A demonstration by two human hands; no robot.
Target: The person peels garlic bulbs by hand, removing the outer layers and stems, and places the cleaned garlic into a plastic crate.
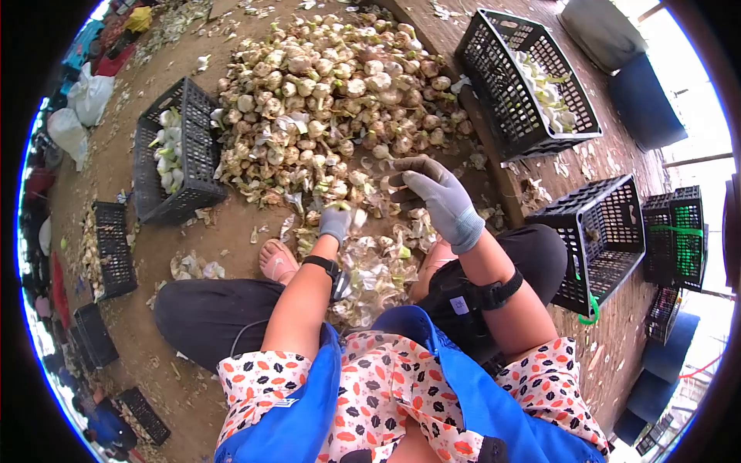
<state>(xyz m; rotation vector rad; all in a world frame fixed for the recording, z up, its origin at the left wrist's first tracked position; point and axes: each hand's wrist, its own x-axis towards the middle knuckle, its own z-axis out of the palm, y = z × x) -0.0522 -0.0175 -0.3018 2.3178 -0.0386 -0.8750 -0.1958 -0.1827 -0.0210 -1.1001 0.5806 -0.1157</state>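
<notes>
My left hand [335, 223], in a grey glove, is closed around a garlic bulb [356, 219]; the bulb is blurred and partly hidden by the fingers. To its right and higher up, my right hand [438, 194] wears a grey glove with dirt-darkened fingers. Its thumb and fingers are apart and curved, with no bulb between them. Beyond both hands spreads a large heap of garlic bulbs [309, 100]. Loose garlic skins [370, 270] cover the ground between my feet, below the hands.
A black crate [202, 147] with trimmed garlic stands left of the heap. Another black crate [494, 85] holding garlic is on the wooden boards at upper right. A tipped black crate [567, 270] lies near my right knee. Blue barrels [647, 100] and white sacks [91, 96] are farther off.
</notes>
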